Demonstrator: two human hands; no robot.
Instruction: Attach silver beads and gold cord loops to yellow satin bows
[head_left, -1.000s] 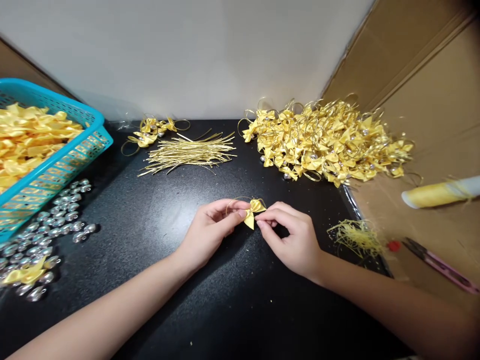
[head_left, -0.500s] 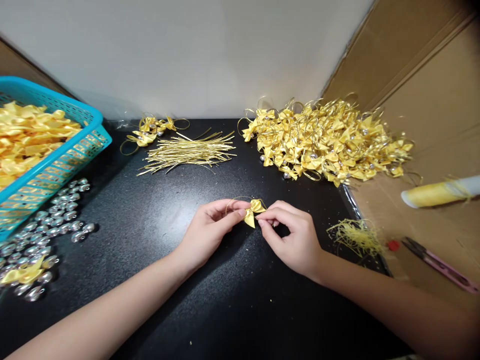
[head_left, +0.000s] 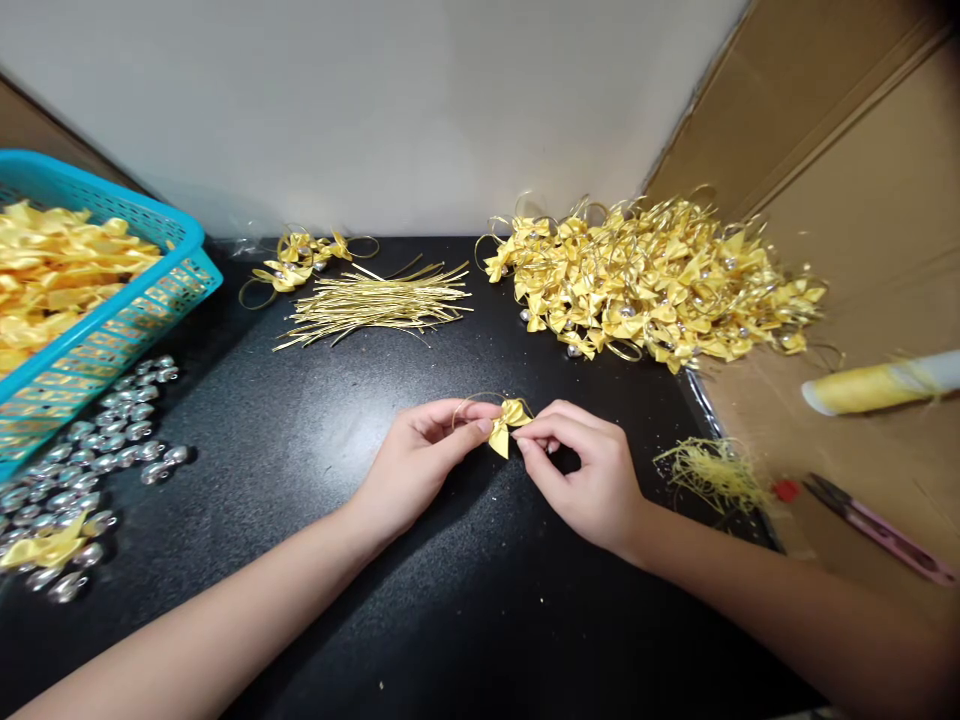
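A small yellow satin ribbon bow [head_left: 501,437] is pinched between the thumb and fingers of my left hand [head_left: 427,450], just above the black table. A thin gold cord [head_left: 472,398] arches behind the bow and over my left fingers. On the bow's right side, my right hand [head_left: 581,460] is closed in a pinch at its lower right edge. What lies between those right fingertips is too small to make out. Beyond my hands lies a bundle of gold cords [head_left: 379,305].
Finished-looking bows with loops and silver bells form a large pile [head_left: 652,285] at back right. A blue basket [head_left: 187,235] of yellow bows stands left, beside silver bells [head_left: 112,430]. Yellow thread scraps [head_left: 712,475], pink thread snips [head_left: 877,530] and a yellow-wrapped roll [head_left: 877,385] lie right.
Both hands stay at almost the same place, still at the bow. The bow's lower tail has shifted very slightly; nothing else visibly moves.
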